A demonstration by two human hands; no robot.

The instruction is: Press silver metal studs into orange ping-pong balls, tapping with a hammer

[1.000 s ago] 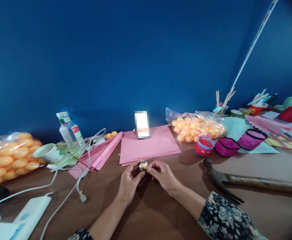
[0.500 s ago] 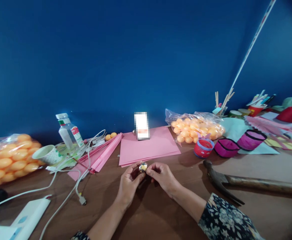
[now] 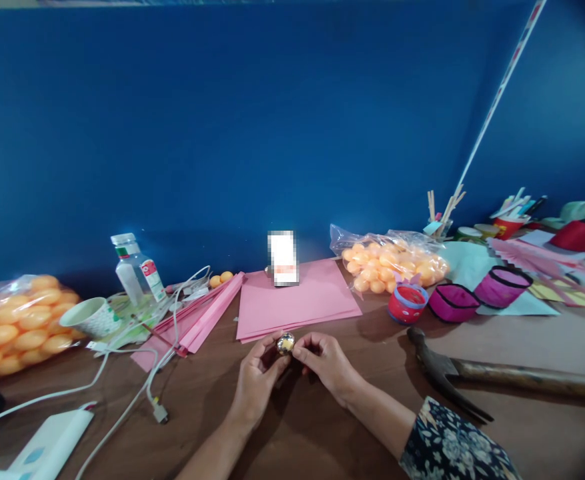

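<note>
Both of my hands meet over the brown table, just in front of a stack of pink paper. My left hand and my right hand each pinch a small shiny ball with gold and silver patches, held between the fingertips a little above the wood. The fingers of both hands are curled round it. A dark flowered sleeve covers my right forearm.
A hammer lies to the right of my hands. Bags of orange balls sit at the far left and behind right. A bottle, a paper cup, white cables, folded pink strips and small coloured paper pots surround the paper.
The view has tipped slightly upward, so everything sits a little lower in the picture. My hands keep the same pinch on the ball.
</note>
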